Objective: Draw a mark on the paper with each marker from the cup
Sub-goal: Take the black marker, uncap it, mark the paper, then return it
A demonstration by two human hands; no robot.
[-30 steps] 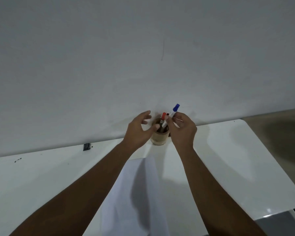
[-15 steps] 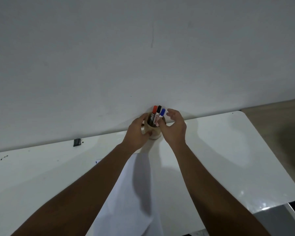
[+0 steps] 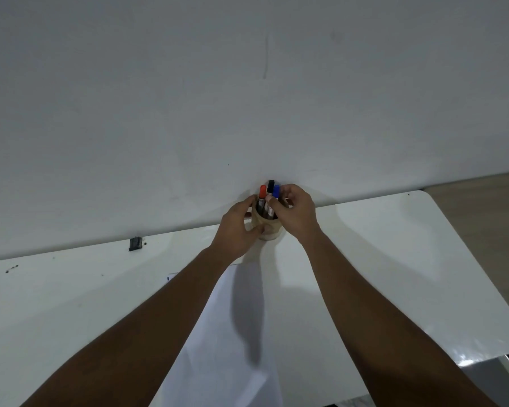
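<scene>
A tan cup stands at the back of the white table, against the wall. Three markers stick out of it: red cap, black cap, blue cap. My left hand is wrapped around the cup's left side. My right hand reaches in from the right, thumb and fingers pinched on the marker shafts, apparently the black one, which stands highest. The white paper lies between my forearms, partly hidden under my left arm.
A small black object sits at the table's back edge to the left. The table's rounded right corner borders brownish floor. A grey wall rises directly behind the cup.
My right hand lowered the blue marker into the cup, let it go, then closed its fingers on the markers again. My left hand closed on the cup. The black cap now stands higher.
</scene>
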